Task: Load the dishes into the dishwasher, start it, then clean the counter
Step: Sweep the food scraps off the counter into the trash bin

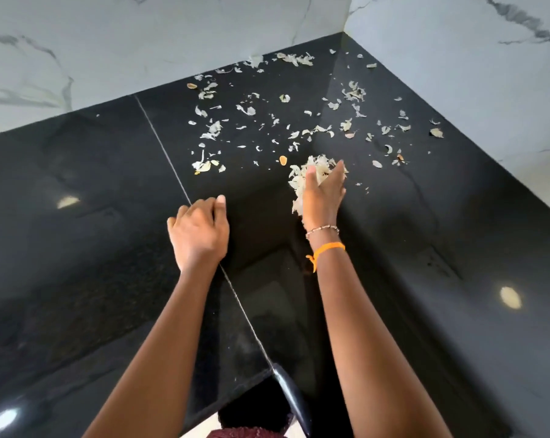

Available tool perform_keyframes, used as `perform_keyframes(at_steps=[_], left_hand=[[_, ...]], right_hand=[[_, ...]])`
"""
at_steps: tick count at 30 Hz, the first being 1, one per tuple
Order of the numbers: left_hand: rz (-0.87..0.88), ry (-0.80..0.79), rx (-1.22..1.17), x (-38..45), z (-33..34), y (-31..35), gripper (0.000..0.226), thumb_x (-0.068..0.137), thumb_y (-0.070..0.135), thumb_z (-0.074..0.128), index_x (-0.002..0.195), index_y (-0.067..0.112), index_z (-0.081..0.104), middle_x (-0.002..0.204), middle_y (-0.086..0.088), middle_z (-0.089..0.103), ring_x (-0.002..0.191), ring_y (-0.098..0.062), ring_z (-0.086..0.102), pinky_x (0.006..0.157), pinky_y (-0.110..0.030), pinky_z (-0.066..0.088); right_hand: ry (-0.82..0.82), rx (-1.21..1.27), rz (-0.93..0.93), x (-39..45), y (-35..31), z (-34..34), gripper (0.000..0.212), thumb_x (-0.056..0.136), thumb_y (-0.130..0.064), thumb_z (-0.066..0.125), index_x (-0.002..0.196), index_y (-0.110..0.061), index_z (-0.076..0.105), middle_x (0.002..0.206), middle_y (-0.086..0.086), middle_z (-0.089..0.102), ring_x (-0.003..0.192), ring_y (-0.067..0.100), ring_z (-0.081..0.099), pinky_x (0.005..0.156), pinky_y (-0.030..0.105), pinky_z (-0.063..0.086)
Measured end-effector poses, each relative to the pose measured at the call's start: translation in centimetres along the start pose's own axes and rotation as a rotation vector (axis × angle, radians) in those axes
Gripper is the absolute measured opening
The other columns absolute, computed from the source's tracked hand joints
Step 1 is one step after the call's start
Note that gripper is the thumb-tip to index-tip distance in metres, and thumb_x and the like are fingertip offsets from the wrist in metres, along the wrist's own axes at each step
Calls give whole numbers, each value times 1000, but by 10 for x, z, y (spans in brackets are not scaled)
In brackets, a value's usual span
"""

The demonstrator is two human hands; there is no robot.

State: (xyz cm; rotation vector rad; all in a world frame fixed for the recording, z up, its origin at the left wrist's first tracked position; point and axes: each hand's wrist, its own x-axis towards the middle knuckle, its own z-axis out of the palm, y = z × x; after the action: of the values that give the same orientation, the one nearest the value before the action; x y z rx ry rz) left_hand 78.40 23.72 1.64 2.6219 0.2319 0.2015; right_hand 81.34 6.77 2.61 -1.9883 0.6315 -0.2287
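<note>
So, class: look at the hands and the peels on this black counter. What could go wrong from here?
1. The right hand is gathering a heap of peels with straight fingers; loose bits could spill back onto the counter.
2. Scattered peels lie close against the marble walls in the corner and might be missed.
3. The left hand holds nothing and is not cupped to catch; peels swept towards the counter's edge could fall to the floor.
</note>
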Motion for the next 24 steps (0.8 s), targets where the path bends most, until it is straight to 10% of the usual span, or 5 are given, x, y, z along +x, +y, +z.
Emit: perform_keyframes(at_steps=[8, 19, 24], left_hand=[[-31, 16, -6, 16, -5, 6, 53, 99, 39, 29, 61, 13, 53, 65, -7, 58, 68, -32, 58, 62, -31, 34], [-344, 145, -711, 16, -9, -1, 41, 89, 42, 34, 55, 22, 44, 58, 11, 49, 69, -9, 52, 78, -33, 44], [-341, 205, -794, 22, -6, -6, 40, 86, 36, 36, 47, 24, 35, 45, 13, 42, 52, -8, 36, 63, -33, 35]], right_hand=[[-641, -765, -991, -139, 48, -24, 65, 95, -50, 25, 148, -13, 16, 157, 2, 10, 145, 17, 5, 113, 42, 8], [-342, -833, -810, 19, 10, 13, 58, 94, -38, 29, 146, -11, 21, 155, 3, 19, 144, 18, 13, 116, 38, 6], [-489, -909, -1101, 9, -50, 93, 48, 97, -27, 32, 145, -24, 25, 154, -6, 23, 144, 21, 13, 113, 53, 2]])
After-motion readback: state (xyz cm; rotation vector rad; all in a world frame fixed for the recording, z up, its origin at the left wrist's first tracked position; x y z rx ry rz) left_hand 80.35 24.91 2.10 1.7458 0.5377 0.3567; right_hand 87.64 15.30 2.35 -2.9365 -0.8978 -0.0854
